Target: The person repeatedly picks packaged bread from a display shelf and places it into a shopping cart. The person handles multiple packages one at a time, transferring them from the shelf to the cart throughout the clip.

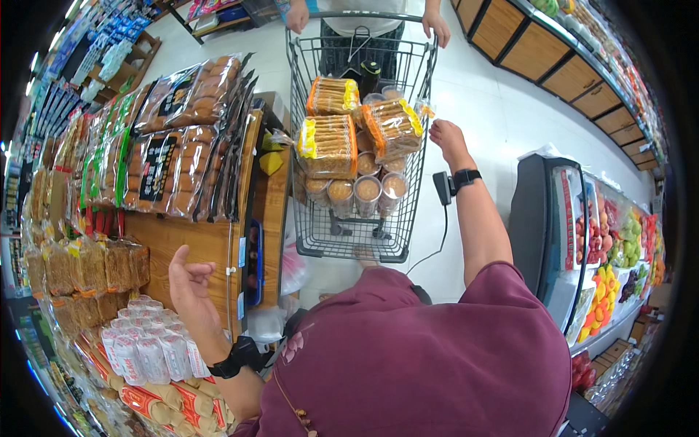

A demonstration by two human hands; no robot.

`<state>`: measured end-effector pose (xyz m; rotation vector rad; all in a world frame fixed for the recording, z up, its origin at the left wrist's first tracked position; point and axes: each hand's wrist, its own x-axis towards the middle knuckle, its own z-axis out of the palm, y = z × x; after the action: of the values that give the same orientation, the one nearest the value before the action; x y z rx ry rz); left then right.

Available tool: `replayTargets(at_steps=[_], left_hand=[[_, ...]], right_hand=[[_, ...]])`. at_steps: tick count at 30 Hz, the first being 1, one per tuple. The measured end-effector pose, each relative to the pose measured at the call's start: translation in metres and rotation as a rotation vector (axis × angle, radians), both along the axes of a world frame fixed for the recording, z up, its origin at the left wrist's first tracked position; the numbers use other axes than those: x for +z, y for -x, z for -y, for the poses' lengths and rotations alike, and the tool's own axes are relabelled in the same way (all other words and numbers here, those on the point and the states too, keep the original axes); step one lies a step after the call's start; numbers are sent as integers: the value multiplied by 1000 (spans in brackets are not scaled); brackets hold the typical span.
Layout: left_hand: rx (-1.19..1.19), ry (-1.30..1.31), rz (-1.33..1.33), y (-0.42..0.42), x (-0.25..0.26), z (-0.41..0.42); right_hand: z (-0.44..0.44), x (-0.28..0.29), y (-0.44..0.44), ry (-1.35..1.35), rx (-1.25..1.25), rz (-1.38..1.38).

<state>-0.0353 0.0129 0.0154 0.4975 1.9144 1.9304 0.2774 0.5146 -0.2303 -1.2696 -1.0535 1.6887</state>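
Observation:
My left hand (pixel 191 276) is raised over a bare part of the wooden display shelf (pixel 180 232), its fingers spread and nothing in them. Bagged sliced loaves (pixel 112 262) stand beside it, and several white wrapped packs (pixel 147 344) are grouped below it. Just outside the right side of a wire shopping cart (pixel 349 246) is my right hand (pixel 449 141), fingers curled. The twisted bag end of a sliced bread loaf (pixel 390 127) reaches close to its fingertips; contact is unclear. Two more bread loaves (pixel 327 145) lie in the cart on clear tubs with tan contents (pixel 367 188).
Another person's hands (pixel 435 28) rest at the cart's far handle. Packs of brown buns (pixel 175 158) fill the shelf's far part. A fruit display case (pixel 546 218) stands on the right, wooden cabinets (pixel 551 54) beyond it. A cable (pixel 443 235) hangs from my right wrist device.

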Motion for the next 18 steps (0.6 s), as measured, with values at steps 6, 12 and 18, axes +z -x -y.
replayTargets(at_steps=[6, 12, 18], left_hand=[[-92, 88, 23, -9, 2, -37], [-113, 153, 74, -17, -7, -52], [-182, 211, 132, -19, -12, -64]], right_hand=[[-39, -28, 26, 64, 67, 105], [-55, -37, 49, 36, 127, 453], [-76, -82, 55, 77, 137, 458]])
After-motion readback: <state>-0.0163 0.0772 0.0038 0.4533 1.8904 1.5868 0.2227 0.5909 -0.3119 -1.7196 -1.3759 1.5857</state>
